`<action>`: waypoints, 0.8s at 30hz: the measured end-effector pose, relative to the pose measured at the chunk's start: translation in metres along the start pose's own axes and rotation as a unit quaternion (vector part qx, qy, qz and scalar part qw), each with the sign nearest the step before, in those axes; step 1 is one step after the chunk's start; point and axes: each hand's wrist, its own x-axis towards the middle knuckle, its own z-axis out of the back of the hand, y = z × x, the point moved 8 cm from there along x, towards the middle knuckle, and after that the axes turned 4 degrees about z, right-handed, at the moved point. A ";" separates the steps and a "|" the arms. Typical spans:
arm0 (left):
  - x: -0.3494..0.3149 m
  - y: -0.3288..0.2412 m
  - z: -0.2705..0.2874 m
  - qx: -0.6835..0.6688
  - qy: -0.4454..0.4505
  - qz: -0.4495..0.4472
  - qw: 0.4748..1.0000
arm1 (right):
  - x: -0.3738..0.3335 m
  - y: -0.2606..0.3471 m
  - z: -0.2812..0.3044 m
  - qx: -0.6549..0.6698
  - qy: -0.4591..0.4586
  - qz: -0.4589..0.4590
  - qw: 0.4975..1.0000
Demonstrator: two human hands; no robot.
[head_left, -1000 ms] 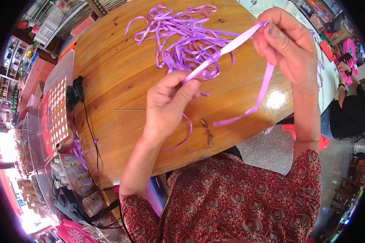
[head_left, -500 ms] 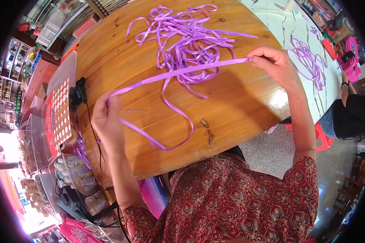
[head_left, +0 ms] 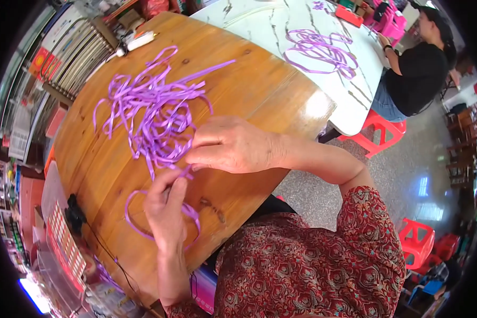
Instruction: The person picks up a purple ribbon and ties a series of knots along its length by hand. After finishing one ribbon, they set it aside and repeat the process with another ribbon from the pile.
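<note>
Between my two hands runs a short piece of purple ribbon (head_left: 185,171). My left hand (head_left: 166,204) pinches it between thumb and fingers, above the near part of the wooden table. My right hand (head_left: 228,146) is bent over close beside it, fingers closed on the ribbon's other part; its fingertips are partly hidden. A loop of ribbon (head_left: 138,229) hangs or lies around my left hand, partly covered by it. Just beyond both hands, a tangled heap of purple ribbon (head_left: 156,114) spreads over the wood.
The wooden table (head_left: 249,87) adjoins a white marbled table (head_left: 273,34) bearing another ribbon coil (head_left: 323,53). A person in black (head_left: 421,69) sits there on a red stool (head_left: 376,132). A black device with a cable (head_left: 75,212) and a white power strip (head_left: 138,41) lie along the left edge.
My hands have come together from far apart, so the ribbon stretched between them is now short. The view has turned right, showing more of the white table and the seated person.
</note>
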 end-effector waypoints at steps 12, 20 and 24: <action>-0.012 -0.039 0.001 0.392 -0.120 -0.259 0.875 | -0.001 -0.002 -0.012 0.039 -0.022 -0.024 0.999; -0.007 0.014 0.007 -0.108 -0.034 0.020 0.993 | 0.008 -0.003 0.001 0.077 -0.031 -0.060 0.995; -0.012 0.007 0.015 -0.065 -0.046 -0.012 0.997 | 0.006 -0.018 0.012 0.131 -0.085 -0.129 0.979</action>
